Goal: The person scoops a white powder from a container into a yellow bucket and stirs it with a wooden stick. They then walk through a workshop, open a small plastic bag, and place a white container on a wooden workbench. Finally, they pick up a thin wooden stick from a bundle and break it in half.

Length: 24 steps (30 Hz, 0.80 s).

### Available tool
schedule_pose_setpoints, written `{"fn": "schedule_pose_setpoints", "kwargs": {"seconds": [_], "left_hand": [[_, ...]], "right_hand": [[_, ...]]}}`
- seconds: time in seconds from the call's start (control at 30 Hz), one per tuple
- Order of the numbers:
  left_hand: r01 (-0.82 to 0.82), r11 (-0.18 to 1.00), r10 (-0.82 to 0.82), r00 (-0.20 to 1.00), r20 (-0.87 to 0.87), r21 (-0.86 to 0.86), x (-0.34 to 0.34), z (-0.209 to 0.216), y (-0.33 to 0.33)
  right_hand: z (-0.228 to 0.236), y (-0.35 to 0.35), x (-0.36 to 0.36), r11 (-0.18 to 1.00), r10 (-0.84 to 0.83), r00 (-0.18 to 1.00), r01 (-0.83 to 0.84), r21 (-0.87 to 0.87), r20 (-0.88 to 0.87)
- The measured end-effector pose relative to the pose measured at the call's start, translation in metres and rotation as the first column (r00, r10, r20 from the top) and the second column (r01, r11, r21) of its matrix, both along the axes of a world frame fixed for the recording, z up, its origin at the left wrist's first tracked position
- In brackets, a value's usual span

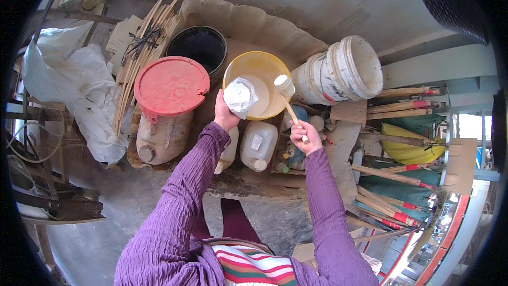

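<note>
Both hands loaded; right hand [307, 136] has its fingers wrapped round the handle of a wooden-handled white dipper [290, 107]; left hand [226, 114] grasps a plastic-wrapped white container [241, 97], cup or bag, can't tell which; its far-side fingers are hidden behind it.

Key geometry: dipper's long axis runs from the right fist away from the body and slightly left; white head at the far end, by the right rim of the yellow bucket [253, 62]; container sits across the bucket at its near-left rim; so the dipper head lies right of and a bit beyond the container, with the bucket mouth between; right hand owns the dipper, left hand is nearer the container; pale stuff shows inside the bucket, can't tell how thick.

Surroundings: black bucket [197, 45] beyond to the left; red lid [172, 85] left of the left hand; stacked white buckets [328, 74] just right; translucent jerrycan [258, 143] on the near side.
</note>
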<state>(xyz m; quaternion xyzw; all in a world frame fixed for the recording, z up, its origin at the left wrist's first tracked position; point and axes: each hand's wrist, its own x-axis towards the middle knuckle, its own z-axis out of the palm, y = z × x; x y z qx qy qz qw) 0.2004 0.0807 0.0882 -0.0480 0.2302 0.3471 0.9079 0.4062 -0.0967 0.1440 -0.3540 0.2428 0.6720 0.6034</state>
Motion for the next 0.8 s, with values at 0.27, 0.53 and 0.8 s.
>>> {"fn": "schedule_pose_setpoints", "kwargs": {"seconds": [0.27, 0.53, 0.8], "left_hand": [[-0.039, 0.999, 0.038, 0.999, -0.030, -0.025, -0.036, -0.009, 0.000], [0.002, 1.000, -0.002, 1.000, 0.007, -0.031, -0.046, 0.000, -0.012], [-0.031, 0.994, 0.031, 1.000, -0.001, -0.103, -0.048, 0.022, -0.023]], "right_hand": [[-0.092, 0.040, 0.016, 0.985, -0.131, 0.986, 0.119, -0.121, -0.099], [-0.126, 0.056, 0.024, 0.985, -0.166, 0.985, 0.168, -0.038, 0.042], [-0.061, 0.027, -0.073, 0.944, 0.321, 0.770, -0.209, -0.257, 0.551]]}}
